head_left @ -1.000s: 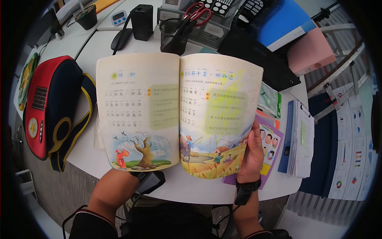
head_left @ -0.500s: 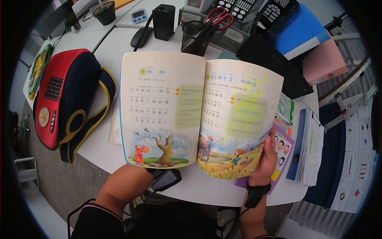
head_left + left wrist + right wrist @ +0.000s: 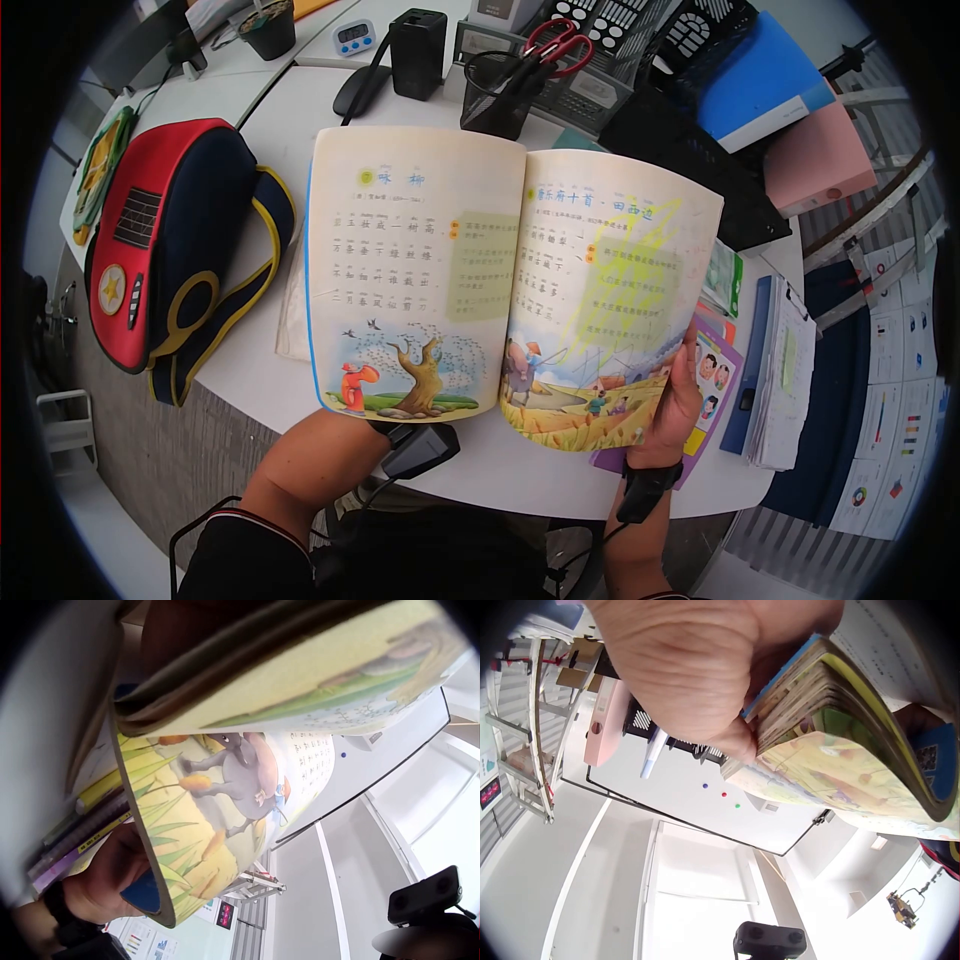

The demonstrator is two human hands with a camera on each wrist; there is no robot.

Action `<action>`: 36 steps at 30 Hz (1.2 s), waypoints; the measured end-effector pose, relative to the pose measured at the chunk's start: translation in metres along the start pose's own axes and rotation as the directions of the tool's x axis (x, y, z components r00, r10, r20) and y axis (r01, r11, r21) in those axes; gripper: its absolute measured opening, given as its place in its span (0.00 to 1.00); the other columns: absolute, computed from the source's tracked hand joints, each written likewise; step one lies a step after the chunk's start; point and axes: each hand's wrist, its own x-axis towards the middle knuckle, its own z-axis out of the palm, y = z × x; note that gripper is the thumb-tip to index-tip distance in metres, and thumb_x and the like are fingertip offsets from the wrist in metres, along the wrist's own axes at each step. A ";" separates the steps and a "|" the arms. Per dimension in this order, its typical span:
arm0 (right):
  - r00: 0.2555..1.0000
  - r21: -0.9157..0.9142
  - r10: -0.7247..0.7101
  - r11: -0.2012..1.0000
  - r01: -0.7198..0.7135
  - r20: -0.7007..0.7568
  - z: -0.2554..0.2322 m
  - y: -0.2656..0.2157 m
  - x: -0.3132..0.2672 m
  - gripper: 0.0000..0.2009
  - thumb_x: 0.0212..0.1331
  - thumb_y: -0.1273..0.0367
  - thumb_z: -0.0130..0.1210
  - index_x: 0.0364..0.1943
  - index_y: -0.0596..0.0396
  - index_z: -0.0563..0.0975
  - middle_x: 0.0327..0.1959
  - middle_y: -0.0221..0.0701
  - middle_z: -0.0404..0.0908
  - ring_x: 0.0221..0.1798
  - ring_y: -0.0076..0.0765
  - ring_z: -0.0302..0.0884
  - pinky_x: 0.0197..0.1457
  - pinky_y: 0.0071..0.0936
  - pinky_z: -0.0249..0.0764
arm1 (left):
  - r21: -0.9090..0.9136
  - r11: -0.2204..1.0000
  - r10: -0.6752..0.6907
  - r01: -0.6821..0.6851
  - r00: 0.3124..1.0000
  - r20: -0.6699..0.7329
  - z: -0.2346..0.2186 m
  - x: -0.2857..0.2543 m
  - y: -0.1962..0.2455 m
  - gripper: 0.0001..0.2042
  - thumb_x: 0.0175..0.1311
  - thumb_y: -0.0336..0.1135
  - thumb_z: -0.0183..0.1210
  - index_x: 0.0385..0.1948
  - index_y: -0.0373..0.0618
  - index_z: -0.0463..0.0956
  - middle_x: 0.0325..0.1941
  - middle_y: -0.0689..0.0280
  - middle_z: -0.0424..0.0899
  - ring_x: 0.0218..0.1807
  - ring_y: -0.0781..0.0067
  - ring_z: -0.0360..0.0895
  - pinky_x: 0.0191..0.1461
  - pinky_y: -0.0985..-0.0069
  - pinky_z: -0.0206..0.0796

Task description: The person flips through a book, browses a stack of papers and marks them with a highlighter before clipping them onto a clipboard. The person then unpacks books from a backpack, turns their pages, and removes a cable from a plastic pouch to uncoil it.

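Note:
An open picture book is held up over the desk, text above and coloured drawings below on both pages. My right hand grips its lower right edge, thumb at the page edge and fingers behind; the right wrist view shows this hand close up against the stacked pages. Behind the lower left part of the book, my left hand is hidden in the head view, with only the forearm showing. A dark bit of the left hand supports the cover from behind in the right wrist view.
A red and navy bag lies at the left. Behind the book stand a pen holder with red scissors, a black box and a timer. Clipped papers and a purple booklet are at the right.
In the head view the book and the desk items have shifted to the right together, mostly in the first half second. Both hands keep their places on the book.

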 end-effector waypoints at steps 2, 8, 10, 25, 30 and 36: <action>1.000 0.018 0.008 1.000 -0.008 0.006 -0.001 -0.001 0.000 0.26 0.67 0.69 0.55 0.68 0.56 0.63 0.66 0.37 0.72 0.67 0.38 0.71 0.71 0.40 0.66 | -0.012 1.000 -0.003 0.003 1.000 -0.005 0.002 -0.004 -0.001 0.34 0.73 0.61 0.36 0.67 0.38 0.63 0.59 0.46 0.75 0.53 0.50 0.77 0.63 0.56 0.67; 0.994 0.007 0.108 0.994 -0.108 0.001 -0.049 -0.004 -0.017 0.25 0.71 0.65 0.46 0.70 0.55 0.60 0.67 0.39 0.70 0.68 0.43 0.71 0.71 0.43 0.67 | 0.307 0.951 0.046 -0.026 0.997 -0.059 0.023 0.003 -0.006 0.33 0.74 0.59 0.38 0.67 0.39 0.63 0.60 0.47 0.75 0.54 0.52 0.77 0.64 0.58 0.67; 0.993 0.054 0.101 0.994 -0.097 -0.065 -0.028 -0.002 -0.018 0.24 0.72 0.64 0.43 0.69 0.56 0.61 0.66 0.40 0.71 0.67 0.43 0.71 0.69 0.42 0.69 | 0.459 0.888 0.076 -0.031 0.994 -0.080 0.031 0.000 -0.005 0.32 0.74 0.58 0.38 0.67 0.39 0.63 0.60 0.48 0.75 0.54 0.53 0.78 0.64 0.59 0.68; 0.999 -0.023 -0.008 1.000 0.007 -0.035 0.004 -0.001 0.000 0.22 0.67 0.69 0.54 0.64 0.57 0.68 0.63 0.35 0.75 0.65 0.35 0.72 0.71 0.37 0.66 | 0.987 -0.126 0.318 0.100 0.947 -0.055 0.085 -0.045 -0.010 0.26 0.76 0.49 0.43 0.67 0.41 0.64 0.61 0.53 0.76 0.55 0.61 0.78 0.64 0.66 0.68; 0.999 -0.021 -0.006 1.000 0.005 -0.035 0.002 -0.001 0.000 0.22 0.66 0.69 0.55 0.64 0.56 0.69 0.63 0.35 0.75 0.65 0.35 0.73 0.71 0.37 0.66 | 0.947 -0.294 0.340 0.129 0.940 -0.022 0.083 -0.033 -0.006 0.26 0.76 0.48 0.44 0.67 0.41 0.64 0.61 0.54 0.76 0.55 0.62 0.78 0.64 0.67 0.68; 1.000 -0.020 -0.001 1.000 0.000 -0.018 0.000 -0.001 0.001 0.23 0.66 0.69 0.55 0.64 0.56 0.68 0.63 0.35 0.75 0.65 0.35 0.72 0.71 0.37 0.65 | 0.934 -0.338 0.343 0.116 0.939 0.007 0.080 -0.033 -0.007 0.25 0.76 0.48 0.44 0.67 0.41 0.64 0.60 0.54 0.76 0.55 0.62 0.78 0.63 0.67 0.68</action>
